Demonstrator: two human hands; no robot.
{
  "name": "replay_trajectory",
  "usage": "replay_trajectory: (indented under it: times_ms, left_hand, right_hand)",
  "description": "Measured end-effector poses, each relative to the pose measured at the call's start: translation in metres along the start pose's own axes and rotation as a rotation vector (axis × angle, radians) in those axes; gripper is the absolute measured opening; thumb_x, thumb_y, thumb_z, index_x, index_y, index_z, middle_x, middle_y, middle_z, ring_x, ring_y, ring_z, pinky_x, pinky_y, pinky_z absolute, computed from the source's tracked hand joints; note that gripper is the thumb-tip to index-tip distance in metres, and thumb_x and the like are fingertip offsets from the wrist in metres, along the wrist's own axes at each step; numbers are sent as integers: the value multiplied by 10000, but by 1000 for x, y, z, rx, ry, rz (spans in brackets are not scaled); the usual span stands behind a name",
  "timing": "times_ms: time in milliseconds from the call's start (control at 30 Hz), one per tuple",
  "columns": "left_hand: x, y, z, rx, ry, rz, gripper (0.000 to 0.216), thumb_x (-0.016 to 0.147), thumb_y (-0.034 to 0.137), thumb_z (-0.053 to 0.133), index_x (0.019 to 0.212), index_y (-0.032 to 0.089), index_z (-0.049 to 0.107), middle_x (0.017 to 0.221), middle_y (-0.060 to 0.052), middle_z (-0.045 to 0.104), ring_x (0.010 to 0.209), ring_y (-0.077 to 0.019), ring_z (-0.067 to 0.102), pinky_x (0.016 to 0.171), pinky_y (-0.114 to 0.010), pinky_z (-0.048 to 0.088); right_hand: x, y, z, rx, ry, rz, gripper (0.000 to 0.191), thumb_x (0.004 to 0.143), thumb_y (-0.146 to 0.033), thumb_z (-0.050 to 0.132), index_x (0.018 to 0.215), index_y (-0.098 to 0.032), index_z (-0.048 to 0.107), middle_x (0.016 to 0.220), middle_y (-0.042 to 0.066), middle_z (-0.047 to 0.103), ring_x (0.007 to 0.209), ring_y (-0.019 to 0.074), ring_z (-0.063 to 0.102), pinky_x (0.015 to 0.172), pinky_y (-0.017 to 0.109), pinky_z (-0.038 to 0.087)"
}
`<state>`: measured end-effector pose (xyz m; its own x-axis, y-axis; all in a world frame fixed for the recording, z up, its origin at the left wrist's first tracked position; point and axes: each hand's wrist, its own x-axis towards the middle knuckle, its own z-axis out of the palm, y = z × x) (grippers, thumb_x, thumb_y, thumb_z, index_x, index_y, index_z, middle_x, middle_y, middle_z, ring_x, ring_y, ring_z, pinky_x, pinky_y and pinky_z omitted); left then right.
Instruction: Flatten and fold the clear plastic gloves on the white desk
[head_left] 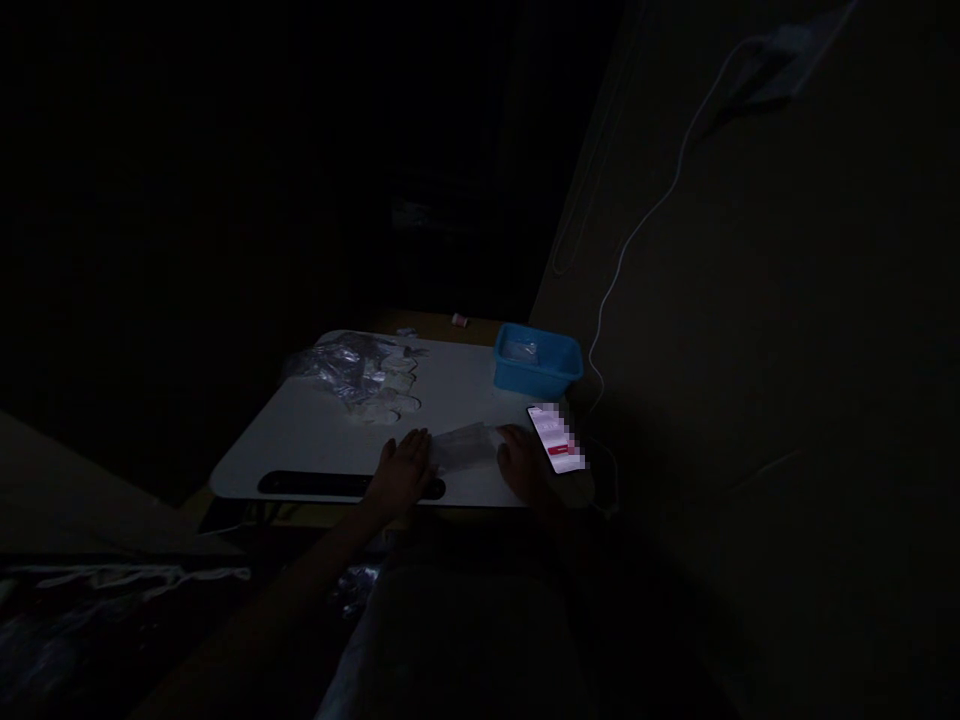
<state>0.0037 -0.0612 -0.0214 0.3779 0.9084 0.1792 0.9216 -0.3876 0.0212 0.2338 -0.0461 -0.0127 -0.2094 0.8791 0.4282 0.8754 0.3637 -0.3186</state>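
Dimly lit translucent sheet point(463, 447), left hand point(402, 466) flat at its edge, right hand point(519, 462) shadowed, its grip unclear

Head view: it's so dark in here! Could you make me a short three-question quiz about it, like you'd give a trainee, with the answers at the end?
1. Multiple choice: which thing glows brightest? A) the crumpled plastic; B) the phone; C) the cable.
2. True or false: the blue container is upside down.
3. Fill the gap: a pale, see-through piece lies between the person's left hand and their ____.

Key:
1: B.
2: False; the blue container stands open side up on the white table.
3: right hand.
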Motion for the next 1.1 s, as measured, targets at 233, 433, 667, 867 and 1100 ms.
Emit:
replay_trajectory:
  times_ms: [233,433,667,867,1100]
  left_hand:
    - [0,3,-2,28,4,-14,505,851,318,311,1283,66,384,1371,-160,337,1272,-271,286,982,-479,262]
    - [-1,3,-5,36,-32,-13,516,815,272,353,1283,57,381,1373,-157,334,1268,-275,289,980,-478,268]
    - [0,6,-8,9,3,-18,498,850,348,318,1251,72,425,1359,-173,352,1258,-278,311,972,-490,273]
    - [-1,5,-6,4,-4,-20,512,859,362,306,1254,55,419,1368,-178,333,1267,-284,293,980,-494,264]
    - [0,4,-5,14,-5,-25,509,859,362,312,1261,69,415,1367,-161,345,1267,-272,295,982,-479,272]
  right_hand:
    - [6,-65,8,-47,-247,-282,423,885,-287,325,1273,-138,405,1350,82,396,1270,189,289,1055,403,186]
    - [9,-77,24,-145,-328,-296,513,909,-421,208,1334,-150,306,1419,75,254,1328,200,131,1060,486,88]
    - [9,-50,21,-269,-212,-276,496,899,-422,256,1307,-160,362,1395,100,303,1317,244,171,1040,543,77]
    - [11,-25,19,-287,-148,-204,463,892,-403,304,1274,-165,413,1379,110,335,1307,266,194,1023,563,88]
    - [16,2,20,-320,-97,-166,443,889,-385,333,1242,-144,449,1350,130,380,1294,281,228,1005,581,113]
